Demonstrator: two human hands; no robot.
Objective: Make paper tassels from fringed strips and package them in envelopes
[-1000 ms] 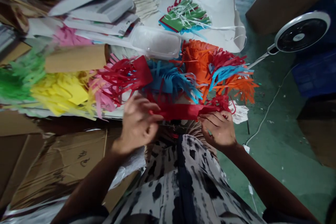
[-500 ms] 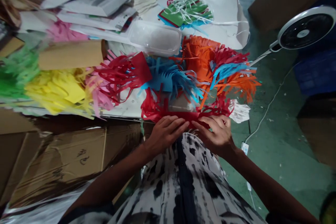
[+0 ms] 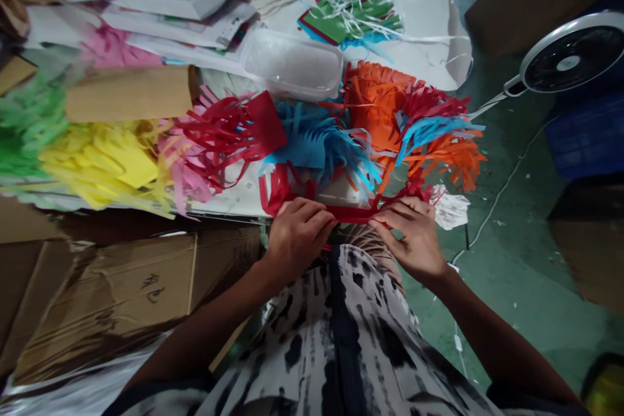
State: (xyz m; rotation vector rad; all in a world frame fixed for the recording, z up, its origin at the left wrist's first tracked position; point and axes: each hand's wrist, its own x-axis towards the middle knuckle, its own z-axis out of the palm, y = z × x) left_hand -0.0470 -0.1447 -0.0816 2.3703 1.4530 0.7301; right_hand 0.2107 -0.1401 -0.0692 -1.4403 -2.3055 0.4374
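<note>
A strip of red fringed paper (image 3: 355, 215) stretches between my hands at the table's front edge, its middle rolled into a narrow band. My left hand (image 3: 298, 234) pinches the left part, fingers curled over it. On the other side my right hand (image 3: 412, 234) grips the band between thumb and fingers. Loose red fringes stick out beyond both hands. Just behind lies blue fringed paper (image 3: 305, 146), with a dark red fringed bundle (image 3: 267, 123) to its left and orange fringed paper (image 3: 375, 104) to its right.
Yellow fringed paper (image 3: 97, 156) and green fringed paper (image 3: 29, 123) lie at the left. Behind are a clear plastic box (image 3: 292, 65) and a tied green tassel bundle (image 3: 336, 19). A fan (image 3: 568, 64) stands right; cardboard (image 3: 141, 286) lies below left.
My hands have drawn slightly apart, the left one shifting left. Between them the red paper's band looks narrower and more exposed.
</note>
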